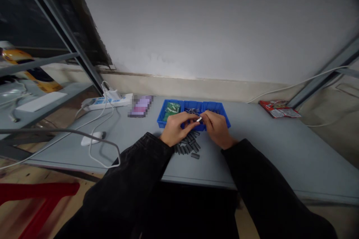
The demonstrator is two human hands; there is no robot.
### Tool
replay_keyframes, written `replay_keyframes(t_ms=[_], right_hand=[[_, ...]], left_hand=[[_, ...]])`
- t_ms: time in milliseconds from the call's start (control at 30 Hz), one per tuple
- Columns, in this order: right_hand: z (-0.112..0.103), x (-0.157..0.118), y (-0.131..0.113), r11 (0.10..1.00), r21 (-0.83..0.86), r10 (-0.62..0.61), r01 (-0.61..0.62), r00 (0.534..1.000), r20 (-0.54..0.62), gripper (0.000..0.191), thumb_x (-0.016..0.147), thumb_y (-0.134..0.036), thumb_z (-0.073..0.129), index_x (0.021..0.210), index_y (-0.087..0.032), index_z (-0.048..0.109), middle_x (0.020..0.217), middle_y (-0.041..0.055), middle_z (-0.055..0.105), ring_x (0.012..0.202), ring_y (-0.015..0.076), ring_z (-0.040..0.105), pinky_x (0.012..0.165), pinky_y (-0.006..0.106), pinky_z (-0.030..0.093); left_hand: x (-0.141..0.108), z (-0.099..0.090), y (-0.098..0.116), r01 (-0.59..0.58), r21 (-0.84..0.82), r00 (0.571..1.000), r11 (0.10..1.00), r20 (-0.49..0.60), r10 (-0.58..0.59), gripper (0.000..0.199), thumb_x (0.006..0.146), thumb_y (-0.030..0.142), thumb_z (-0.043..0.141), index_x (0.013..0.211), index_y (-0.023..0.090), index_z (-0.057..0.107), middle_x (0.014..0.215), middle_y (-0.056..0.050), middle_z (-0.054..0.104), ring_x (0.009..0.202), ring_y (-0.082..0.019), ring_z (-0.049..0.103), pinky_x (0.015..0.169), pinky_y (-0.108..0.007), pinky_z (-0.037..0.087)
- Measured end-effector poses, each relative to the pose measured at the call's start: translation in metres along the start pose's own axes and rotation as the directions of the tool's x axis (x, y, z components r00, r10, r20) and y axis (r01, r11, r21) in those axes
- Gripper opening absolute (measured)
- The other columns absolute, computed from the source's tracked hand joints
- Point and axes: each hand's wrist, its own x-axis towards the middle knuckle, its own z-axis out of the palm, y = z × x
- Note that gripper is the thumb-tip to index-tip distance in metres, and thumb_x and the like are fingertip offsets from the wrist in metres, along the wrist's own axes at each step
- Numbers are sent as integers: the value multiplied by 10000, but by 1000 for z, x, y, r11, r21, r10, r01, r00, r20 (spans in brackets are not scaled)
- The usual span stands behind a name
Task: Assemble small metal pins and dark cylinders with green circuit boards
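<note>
Both hands meet over the front of the blue bins. My left hand [177, 127] pinches a small whitish piece [199, 119] between thumb and fingers. From the other side, the fingertips of my right hand [216, 127] are closed at the end of that piece; whether they hold a second part is too small to tell. Below lies a pile of short dark grey cylinders [187, 147] on the table, partly covered by my left hand. The left blue bin [161, 119] holds green and pale bits, the middle one thin metal pins [193, 111]. My right hand hides much of the right bin [221, 109].
On the grey table [269, 157] stands a white power strip [120, 101] beside a blurred phone [141, 106]. A white charger [92, 138] and loose cables lie left. A red packet [279, 109] rests at the back right. A red stool [39, 194] stands at lower left.
</note>
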Motion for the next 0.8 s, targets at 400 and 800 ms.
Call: replay_keyframes(t_ms=[400,800], right_hand=[[-3,2,1,998,48,-30,30,1000,3,202,1006,-244,454,1140,-221,604,1053,63,671,944,198,639,855,337,508],[-1,0,1,998,49,-54,50,995,86,238,1034,-290,401,980,-213,619,945,62,647,887,194,617,789,332,493]], left_hand=[[2,-1,0,84,50,993,995,-88,-80,186,958,249,597,1080,147,694,958,-61,733,730,-110,648,664,-240,541],[2,-1,0,47,42,996,998,-72,-44,187,943,283,633,1065,157,697,969,-61,729,710,-103,632,703,-256,546]])
